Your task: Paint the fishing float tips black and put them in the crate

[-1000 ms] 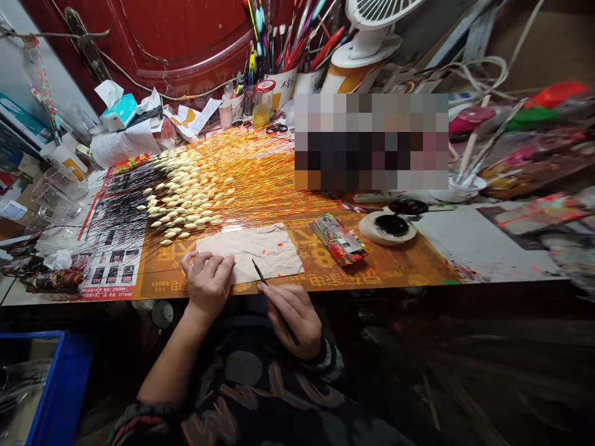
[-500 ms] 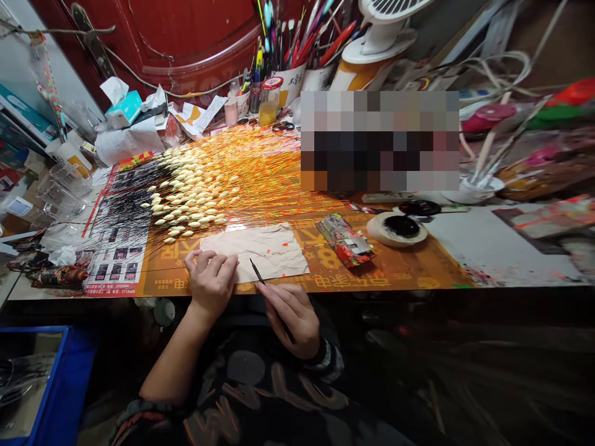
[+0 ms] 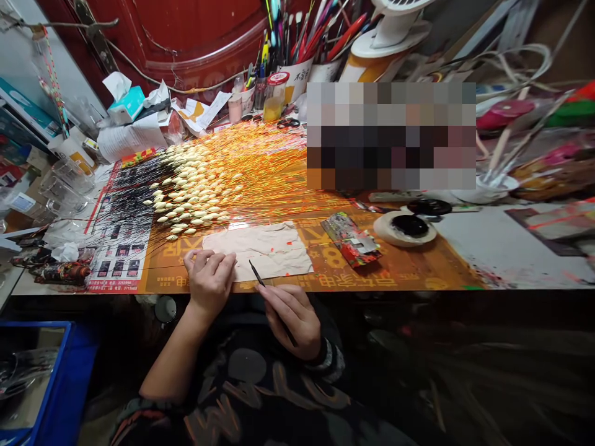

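My left hand [image 3: 210, 275] rests at the front edge of the table, over the left end of a crumpled pale cloth [image 3: 260, 241]. Its fingers are curled and pressed together; whatever is between them is too fine to make out. My right hand [image 3: 292, 319] grips a thin black paintbrush [image 3: 256, 272], its tip pointing up and left over the cloth. The brush tip is apart from my left fingers. Small red-orange marks dot the cloth. Behind it lie many fishing floats [image 3: 198, 186] with cream bodies, dark stems and thin orange-yellow tips.
Right of the cloth lies a paint-smeared block [image 3: 351, 238], beside a round pale holder with black paint [image 3: 409, 227]. Brush-filled cups [image 3: 297, 77], a red-lidded jar [image 3: 275, 96] and a fan [image 3: 388, 37] stand behind. Glass mugs [image 3: 69, 183] are at left. A blurred patch hides part of the table.
The view has shifted slightly, so the table's things sit a little further right. Both hands keep nearly the same pose, and the brush is still in my right hand.
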Demonstrator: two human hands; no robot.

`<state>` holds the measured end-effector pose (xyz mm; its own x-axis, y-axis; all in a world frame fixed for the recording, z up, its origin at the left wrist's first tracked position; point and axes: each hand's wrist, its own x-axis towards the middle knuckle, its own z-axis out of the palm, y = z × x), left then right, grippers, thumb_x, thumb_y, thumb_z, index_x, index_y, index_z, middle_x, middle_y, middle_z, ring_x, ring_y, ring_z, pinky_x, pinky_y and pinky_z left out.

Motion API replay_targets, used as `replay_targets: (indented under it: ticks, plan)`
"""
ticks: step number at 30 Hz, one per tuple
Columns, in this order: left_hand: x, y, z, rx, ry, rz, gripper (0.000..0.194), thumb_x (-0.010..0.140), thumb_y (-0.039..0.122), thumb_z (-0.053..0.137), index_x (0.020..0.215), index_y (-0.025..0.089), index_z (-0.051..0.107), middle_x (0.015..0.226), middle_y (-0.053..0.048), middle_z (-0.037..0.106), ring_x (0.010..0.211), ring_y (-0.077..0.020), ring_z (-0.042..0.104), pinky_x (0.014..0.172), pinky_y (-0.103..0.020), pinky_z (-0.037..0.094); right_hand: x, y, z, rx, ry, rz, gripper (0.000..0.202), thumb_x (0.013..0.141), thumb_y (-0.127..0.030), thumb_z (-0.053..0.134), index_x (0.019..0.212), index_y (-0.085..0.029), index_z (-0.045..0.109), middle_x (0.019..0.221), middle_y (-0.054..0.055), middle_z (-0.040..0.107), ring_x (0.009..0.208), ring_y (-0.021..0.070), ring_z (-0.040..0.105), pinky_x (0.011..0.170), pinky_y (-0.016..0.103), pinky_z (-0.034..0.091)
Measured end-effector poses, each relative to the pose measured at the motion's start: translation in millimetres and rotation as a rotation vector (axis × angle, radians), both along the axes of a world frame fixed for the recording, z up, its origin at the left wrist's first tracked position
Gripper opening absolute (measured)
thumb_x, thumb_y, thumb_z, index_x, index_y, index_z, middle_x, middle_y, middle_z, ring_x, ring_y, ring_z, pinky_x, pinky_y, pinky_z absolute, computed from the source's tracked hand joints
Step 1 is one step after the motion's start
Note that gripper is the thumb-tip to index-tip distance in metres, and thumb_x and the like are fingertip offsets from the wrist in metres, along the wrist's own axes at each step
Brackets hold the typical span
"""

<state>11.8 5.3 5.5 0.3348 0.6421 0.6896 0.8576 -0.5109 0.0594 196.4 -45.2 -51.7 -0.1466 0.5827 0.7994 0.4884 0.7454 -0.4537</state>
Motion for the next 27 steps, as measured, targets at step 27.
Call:
replay_targets:
  ticks: [27]
  plan:
    - [-6.9, -4.1, -1.7, -0.026, -0.017, 0.038, 0.016, 0.091, 0.022, 0.061, 0.106, 0.022, 0.069, 0.092, -0.005, 0.073, 0.092, -0.0206, 0.061, 0.096, -0.043, 0.035, -8.5, -0.3, 1.6, 0.006, -0.021, 0.018, 0.059, 0.089, -0.005, 0.056, 0.145, -0.022, 0.046, 0.111, 0.011, 0.07, 0.092, 0.0229, 0.063, 0.075, 0.038, 0.058]
